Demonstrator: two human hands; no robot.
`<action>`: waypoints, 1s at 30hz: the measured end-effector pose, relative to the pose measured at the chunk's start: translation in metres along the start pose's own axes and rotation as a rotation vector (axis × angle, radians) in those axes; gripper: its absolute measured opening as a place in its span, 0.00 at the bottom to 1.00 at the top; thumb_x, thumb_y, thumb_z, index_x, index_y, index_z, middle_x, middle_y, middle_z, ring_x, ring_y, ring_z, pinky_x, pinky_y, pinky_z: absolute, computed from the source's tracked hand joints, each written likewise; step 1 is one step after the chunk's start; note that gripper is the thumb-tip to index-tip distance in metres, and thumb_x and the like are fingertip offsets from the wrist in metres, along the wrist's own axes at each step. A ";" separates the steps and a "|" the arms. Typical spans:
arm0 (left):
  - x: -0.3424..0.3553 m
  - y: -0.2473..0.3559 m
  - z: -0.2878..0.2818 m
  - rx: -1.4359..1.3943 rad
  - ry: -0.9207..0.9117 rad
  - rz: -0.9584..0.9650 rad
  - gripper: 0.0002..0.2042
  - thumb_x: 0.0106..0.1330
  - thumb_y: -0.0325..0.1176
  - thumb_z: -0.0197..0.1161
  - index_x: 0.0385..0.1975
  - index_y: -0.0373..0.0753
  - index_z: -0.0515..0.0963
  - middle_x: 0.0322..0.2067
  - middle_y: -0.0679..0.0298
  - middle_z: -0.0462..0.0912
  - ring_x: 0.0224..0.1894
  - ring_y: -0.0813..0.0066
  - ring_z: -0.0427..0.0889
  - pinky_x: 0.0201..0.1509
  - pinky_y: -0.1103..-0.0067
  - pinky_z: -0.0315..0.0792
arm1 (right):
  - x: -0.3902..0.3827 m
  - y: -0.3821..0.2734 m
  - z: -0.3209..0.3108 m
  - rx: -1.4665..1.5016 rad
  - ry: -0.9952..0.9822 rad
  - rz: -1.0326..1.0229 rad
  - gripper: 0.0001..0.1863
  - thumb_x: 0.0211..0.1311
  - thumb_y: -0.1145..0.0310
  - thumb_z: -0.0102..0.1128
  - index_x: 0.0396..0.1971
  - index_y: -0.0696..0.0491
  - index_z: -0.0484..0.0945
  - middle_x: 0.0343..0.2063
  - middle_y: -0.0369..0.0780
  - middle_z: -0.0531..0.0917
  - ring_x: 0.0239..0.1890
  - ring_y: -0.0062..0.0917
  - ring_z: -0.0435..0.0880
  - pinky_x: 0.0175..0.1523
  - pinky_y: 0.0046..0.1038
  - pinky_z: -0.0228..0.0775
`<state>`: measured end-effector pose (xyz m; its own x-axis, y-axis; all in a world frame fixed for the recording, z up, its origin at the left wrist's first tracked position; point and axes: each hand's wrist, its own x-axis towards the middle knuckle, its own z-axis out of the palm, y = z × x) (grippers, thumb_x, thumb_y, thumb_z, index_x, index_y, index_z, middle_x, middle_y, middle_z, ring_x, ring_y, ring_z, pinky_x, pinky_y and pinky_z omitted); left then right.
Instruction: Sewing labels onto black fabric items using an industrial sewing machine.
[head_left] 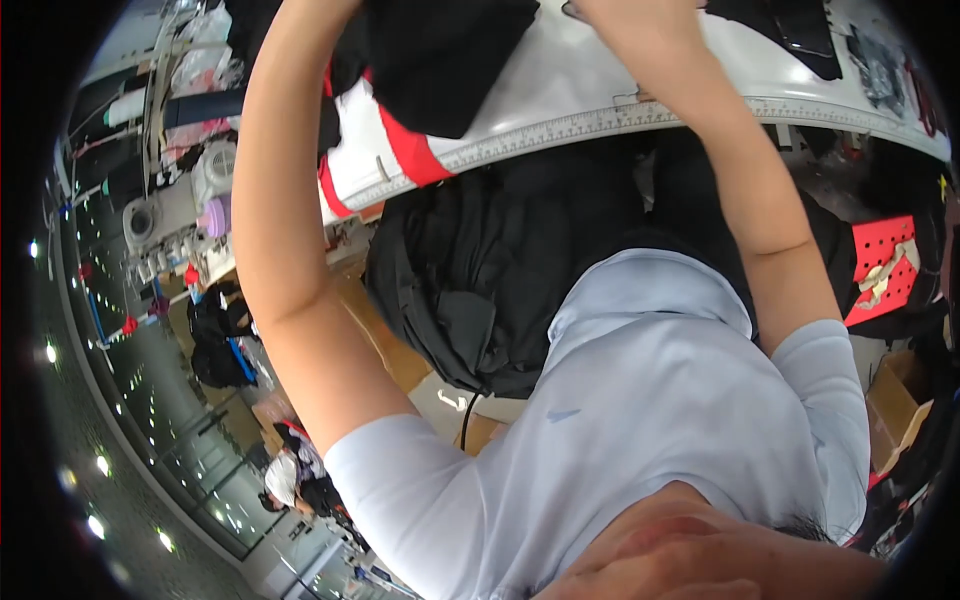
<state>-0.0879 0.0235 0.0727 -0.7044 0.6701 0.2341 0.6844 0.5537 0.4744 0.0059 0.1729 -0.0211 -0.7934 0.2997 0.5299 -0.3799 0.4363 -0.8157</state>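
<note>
My left forearm [290,120] reaches up past the top edge, and my left hand is out of view. Only the back part of my right hand [640,20] shows at the top edge; its fingers are cut off, so its grip is hidden. By it is a small dark edge that I cannot make out. Between my arms, black fabric [440,60] lies on the white table [555,65] and hangs a little over its near edge. A clear ruler [560,130] runs along that edge, under my right wrist.
Red tape [410,145] wraps the table edge. Below hangs a heap of black fabric [470,270]. A red perforated box [882,270] and a cardboard box [898,410] stand at right. Sewing machines [165,215] line the left. Another person [285,480] is farther off, lower left.
</note>
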 end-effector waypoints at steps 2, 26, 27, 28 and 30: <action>0.036 -0.022 0.024 0.361 -0.116 0.549 0.08 0.65 0.32 0.61 0.32 0.36 0.84 0.29 0.52 0.86 0.35 0.57 0.87 0.41 0.69 0.79 | -0.007 0.024 0.006 -0.161 0.001 0.040 0.08 0.64 0.69 0.61 0.36 0.57 0.74 0.29 0.47 0.81 0.36 0.44 0.83 0.41 0.40 0.73; 0.048 -0.082 0.164 0.096 0.293 0.311 0.05 0.61 0.29 0.64 0.33 0.35 0.79 0.32 0.58 0.83 0.38 0.55 0.81 0.44 0.64 0.70 | -0.002 0.120 -0.056 -0.599 -0.558 -0.575 0.13 0.52 0.76 0.63 0.39 0.59 0.78 0.41 0.41 0.80 0.47 0.33 0.82 0.45 0.30 0.80; 0.034 -0.071 0.157 -0.057 0.193 0.346 0.06 0.60 0.29 0.65 0.34 0.36 0.81 0.34 0.59 0.84 0.40 0.57 0.81 0.47 0.65 0.71 | 0.002 0.124 -0.055 -0.568 -0.594 -0.582 0.11 0.53 0.76 0.63 0.38 0.59 0.78 0.40 0.40 0.80 0.44 0.33 0.83 0.43 0.31 0.80; 0.021 -0.062 0.152 -0.214 0.091 0.382 0.08 0.59 0.30 0.66 0.36 0.36 0.82 0.35 0.60 0.84 0.41 0.58 0.81 0.50 0.66 0.72 | 0.006 0.127 -0.055 -0.561 -0.589 -0.580 0.11 0.53 0.76 0.63 0.38 0.59 0.78 0.40 0.40 0.80 0.44 0.33 0.83 0.43 0.31 0.80; 0.009 -0.042 0.160 0.157 0.179 0.474 0.14 0.56 0.32 0.68 0.43 0.39 0.81 0.36 0.63 0.84 0.44 0.66 0.82 0.58 0.68 0.72 | 0.016 0.132 -0.059 -0.357 -0.437 -0.485 0.09 0.57 0.75 0.64 0.38 0.57 0.76 0.38 0.40 0.78 0.39 0.35 0.82 0.40 0.33 0.78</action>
<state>-0.0931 0.0856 -0.0805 -0.3223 0.7778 0.5396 0.9459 0.2870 0.1514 -0.0289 0.2854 -0.1065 -0.7209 -0.3290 0.6100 -0.6171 0.7053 -0.3489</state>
